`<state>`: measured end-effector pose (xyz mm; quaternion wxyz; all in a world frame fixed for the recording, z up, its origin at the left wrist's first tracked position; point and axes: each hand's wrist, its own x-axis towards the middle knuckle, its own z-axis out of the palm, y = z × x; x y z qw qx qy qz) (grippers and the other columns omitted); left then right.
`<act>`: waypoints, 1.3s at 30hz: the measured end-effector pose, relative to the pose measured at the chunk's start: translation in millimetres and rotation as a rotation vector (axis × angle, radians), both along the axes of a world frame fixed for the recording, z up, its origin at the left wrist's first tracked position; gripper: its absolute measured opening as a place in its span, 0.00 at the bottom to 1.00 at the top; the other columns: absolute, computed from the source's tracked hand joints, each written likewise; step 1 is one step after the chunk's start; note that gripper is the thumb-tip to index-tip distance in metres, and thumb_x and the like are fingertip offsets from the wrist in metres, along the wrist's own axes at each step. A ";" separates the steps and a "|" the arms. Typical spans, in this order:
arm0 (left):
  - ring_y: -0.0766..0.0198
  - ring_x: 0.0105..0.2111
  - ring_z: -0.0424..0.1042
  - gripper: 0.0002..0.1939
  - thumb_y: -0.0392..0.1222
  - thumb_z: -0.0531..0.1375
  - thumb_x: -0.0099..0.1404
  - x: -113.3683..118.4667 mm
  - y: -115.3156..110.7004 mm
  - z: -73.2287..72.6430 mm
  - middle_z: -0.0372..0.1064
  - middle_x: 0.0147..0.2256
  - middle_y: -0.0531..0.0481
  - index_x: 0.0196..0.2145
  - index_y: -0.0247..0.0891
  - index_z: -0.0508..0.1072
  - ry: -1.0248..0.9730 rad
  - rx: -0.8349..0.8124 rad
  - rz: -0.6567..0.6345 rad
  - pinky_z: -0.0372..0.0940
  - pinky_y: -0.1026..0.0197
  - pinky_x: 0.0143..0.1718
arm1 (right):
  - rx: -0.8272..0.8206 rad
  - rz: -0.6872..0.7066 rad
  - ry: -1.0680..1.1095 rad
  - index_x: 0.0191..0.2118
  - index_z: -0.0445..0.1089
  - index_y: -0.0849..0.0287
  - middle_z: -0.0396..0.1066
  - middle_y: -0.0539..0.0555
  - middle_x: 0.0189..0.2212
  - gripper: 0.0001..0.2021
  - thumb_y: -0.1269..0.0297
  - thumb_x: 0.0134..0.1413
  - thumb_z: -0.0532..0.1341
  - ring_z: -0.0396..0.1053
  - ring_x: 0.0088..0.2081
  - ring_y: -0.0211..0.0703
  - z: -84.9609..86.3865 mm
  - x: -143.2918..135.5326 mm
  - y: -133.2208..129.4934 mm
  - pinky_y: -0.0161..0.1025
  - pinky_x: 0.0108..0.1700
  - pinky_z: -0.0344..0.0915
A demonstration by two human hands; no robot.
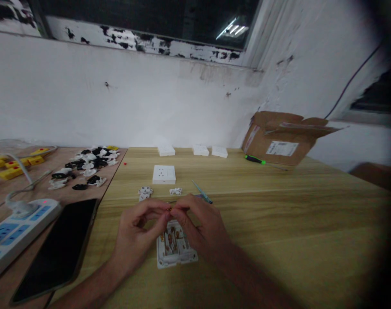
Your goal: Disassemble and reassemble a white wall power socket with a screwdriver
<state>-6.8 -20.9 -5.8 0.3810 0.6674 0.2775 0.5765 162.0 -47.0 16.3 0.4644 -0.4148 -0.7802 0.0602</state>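
My left hand and my right hand meet fingertip to fingertip, both pinching a tiny brass-coloured metal piece. Its exact shape is too small to make out. Just below them lies an opened white wall socket housing, with brass contacts showing inside; my right hand covers part of its edge. Beyond my fingers are a white socket insert, a small white plastic part and a thin blue screwdriver. Farther back sits a complete white wall socket.
White socket plates line the wall. At the back right stands a cardboard box beside a green-black screwdriver. To the left are a black phone, a power strip, black and white plastic parts and yellow blocks.
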 end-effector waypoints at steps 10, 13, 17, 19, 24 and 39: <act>0.63 0.27 0.79 0.07 0.41 0.67 0.59 6.5 -2.0 3.0 0.79 0.28 0.50 0.36 0.37 0.78 -0.088 -0.221 -0.083 0.75 0.67 0.30 | 0.008 0.064 0.011 0.36 0.66 0.55 0.70 0.50 0.30 0.08 0.68 0.67 0.52 0.68 0.33 0.40 -1.1 0.0 0.1 0.36 0.36 0.62; 0.64 0.27 0.79 0.05 0.39 0.67 0.59 6.1 -2.2 3.6 0.79 0.28 0.51 0.35 0.38 0.79 -0.109 -0.248 -0.118 0.75 0.68 0.29 | 0.019 0.064 0.006 0.35 0.65 0.55 0.69 0.50 0.29 0.08 0.68 0.67 0.52 0.66 0.32 0.40 -2.0 -0.2 0.4 0.37 0.35 0.60; 0.66 0.29 0.79 0.04 0.36 0.66 0.61 5.3 -3.4 4.0 0.79 0.30 0.52 0.35 0.39 0.79 -0.113 -0.244 -0.154 0.74 0.71 0.32 | 0.036 0.019 -0.025 0.34 0.64 0.56 0.67 0.51 0.28 0.09 0.69 0.66 0.50 0.64 0.32 0.41 -4.0 -3.4 -0.9 0.37 0.35 0.59; 0.66 0.30 0.79 0.04 0.36 0.66 0.61 5.7 -3.5 3.7 0.79 0.31 0.51 0.35 0.38 0.79 -0.112 -0.247 -0.155 0.73 0.71 0.33 | 0.025 -0.016 -0.025 0.34 0.64 0.56 0.66 0.51 0.28 0.09 0.69 0.66 0.50 0.64 0.32 0.41 -4.2 -5.4 -1.7 0.38 0.35 0.58; 0.65 0.28 0.78 0.05 0.38 0.67 0.60 7.2 0.3 1.2 0.78 0.28 0.51 0.35 0.36 0.78 -0.152 -0.313 -0.162 0.73 0.69 0.31 | -0.119 -0.018 0.119 0.34 0.66 0.57 0.68 0.49 0.28 0.11 0.65 0.68 0.51 0.66 0.31 0.39 -0.4 -5.7 -2.2 0.37 0.35 0.58; 0.73 0.26 0.73 0.12 0.41 0.73 0.54 8.4 12.6 -11.8 0.76 0.28 0.52 0.36 0.36 0.80 -0.459 -0.724 -0.326 0.71 0.74 0.32 | -0.088 0.042 0.240 0.32 0.72 0.61 0.68 0.52 0.30 0.11 0.70 0.64 0.55 0.67 0.35 0.38 8.3 -8.0 -4.9 0.36 0.39 0.62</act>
